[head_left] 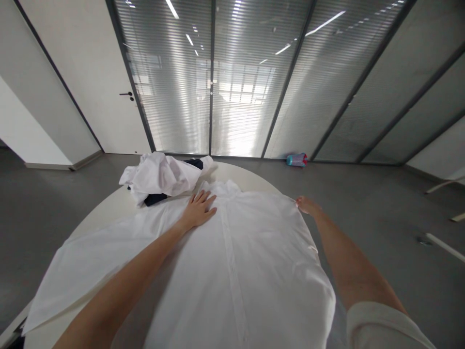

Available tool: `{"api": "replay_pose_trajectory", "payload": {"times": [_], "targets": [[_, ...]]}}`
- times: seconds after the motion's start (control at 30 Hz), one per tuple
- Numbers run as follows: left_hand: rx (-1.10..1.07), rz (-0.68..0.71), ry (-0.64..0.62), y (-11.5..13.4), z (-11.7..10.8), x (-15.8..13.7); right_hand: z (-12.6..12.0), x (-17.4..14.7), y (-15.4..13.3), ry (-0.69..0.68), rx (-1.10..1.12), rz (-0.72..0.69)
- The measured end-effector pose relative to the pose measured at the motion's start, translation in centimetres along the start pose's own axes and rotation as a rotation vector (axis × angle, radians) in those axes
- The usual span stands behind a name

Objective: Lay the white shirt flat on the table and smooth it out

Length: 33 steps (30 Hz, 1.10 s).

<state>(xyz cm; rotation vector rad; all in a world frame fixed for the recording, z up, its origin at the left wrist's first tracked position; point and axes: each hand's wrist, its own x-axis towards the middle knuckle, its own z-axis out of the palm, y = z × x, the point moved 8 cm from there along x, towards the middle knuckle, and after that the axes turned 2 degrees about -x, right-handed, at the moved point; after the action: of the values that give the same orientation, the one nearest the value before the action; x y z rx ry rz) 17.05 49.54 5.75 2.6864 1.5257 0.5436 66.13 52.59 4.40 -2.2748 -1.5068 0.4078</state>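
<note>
A white button-up shirt (261, 252) lies spread over a round white table, its collar toward the far edge and its button strip running toward me. One long sleeve stretches out to the left. My left hand (199, 209) rests flat on the shirt below the collar, fingers spread. Out at the right, my right hand (307, 204) pinches the shirt's shoulder edge between closed fingertips, just past the table's rim. The right sleeve is mostly hidden, hanging down over the side.
A crumpled pile of white clothes (163, 177) with dark pieces sits at the table's (254, 174) far left. A blue and pink basket (297, 160) stands on the floor by the glass partition (240, 97). Pale furniture legs (445, 247) show at the right.
</note>
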Motion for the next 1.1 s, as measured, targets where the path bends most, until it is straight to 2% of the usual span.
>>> {"api": "replay_pose_trajectory", "payload": {"times": [0.1, 0.2, 0.27, 0.37, 0.4, 0.47, 0.6, 0.67, 0.73, 0.83, 0.9, 1.0, 1.1], "targets": [[0.004, -0.013, 0.001, 0.0, -0.1, 0.0, -0.8, -0.3, -1.3, 0.094, -0.090, 0.071], [0.005, -0.018, -0.001, 0.0, -0.2, -0.1, -0.8, -1.9, -5.1, 0.174, -0.102, -0.002], [0.002, -0.020, -0.003, 0.1, -0.3, -0.1, 0.4, -3.8, -8.7, 0.186, -0.110, -0.172], [-0.002, -0.024, -0.016, 0.1, -0.4, -0.3, 3.9, -7.8, -13.3, 0.104, -0.217, -0.498], [-0.004, -0.024, -0.022, 0.1, -0.5, -0.3, 5.2, -9.0, -14.0, 0.070, -0.273, -0.562], [-0.016, -0.021, -0.027, 0.2, -0.5, -0.4, 7.2, -10.6, -14.2, 0.034, -0.367, -0.586], [-0.074, -0.030, 0.000, 0.1, -1.7, -0.9, 8.1, -11.3, -13.7, 0.063, -0.425, -0.549], [-0.094, -0.038, 0.058, -0.3, -3.8, -1.2, 7.9, -11.2, -13.7, 0.083, -0.419, -0.547], [-0.104, -0.061, 0.220, -1.4, -7.7, -1.5, 7.7, -11.2, -13.9, 0.093, -0.417, -0.546], [-0.150, -0.229, 0.616, -5.9, -15.2, -2.7, 7.6, -11.4, -14.0, 0.100, -0.422, -0.541], [-0.199, -0.364, 0.749, -9.7, -18.6, -3.2, 7.5, -11.6, -14.2, 0.101, -0.407, -0.542], [-0.289, -0.496, 0.754, -14.4, -20.5, -3.2, 7.4, -11.8, -14.3, 0.104, -0.392, -0.543], [-0.340, -0.605, 0.721, -16.6, -20.7, -4.0, 7.4, -11.9, -14.4, 0.106, -0.411, -0.528]]}}
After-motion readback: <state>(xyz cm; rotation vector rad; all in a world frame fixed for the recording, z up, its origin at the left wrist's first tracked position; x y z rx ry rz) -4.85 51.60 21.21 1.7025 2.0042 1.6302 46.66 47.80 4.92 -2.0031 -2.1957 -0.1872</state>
